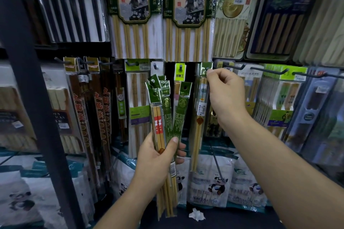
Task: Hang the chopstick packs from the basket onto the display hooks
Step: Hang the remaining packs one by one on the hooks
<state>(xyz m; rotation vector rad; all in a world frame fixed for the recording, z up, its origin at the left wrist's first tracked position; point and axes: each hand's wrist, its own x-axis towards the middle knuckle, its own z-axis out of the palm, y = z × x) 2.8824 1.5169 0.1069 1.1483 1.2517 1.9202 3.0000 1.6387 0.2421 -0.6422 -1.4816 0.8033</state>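
Note:
My left hand (158, 158) grips a fanned bundle of slim chopstick packs (163, 109) with green header cards, held upright in front of the display. My right hand (226, 95) is raised to the right of them, its thumb and fingers pinching the green top of another chopstick pack (199, 109) at a display hook (207, 68). That pack hangs straight down below the hook. Whether its hole sits on the hook is hidden by my fingers. The basket is not in view.
Large hot-pot chopstick packs (188, 15) hang above. Dark packs (96, 109) fill hooks at left, more hooks with packs (279, 87) at right. A dark shelf post (35, 98) slants across the left. Panda-printed bags (210, 182) stand below. A crumpled white scrap (196, 214) lies on the floor.

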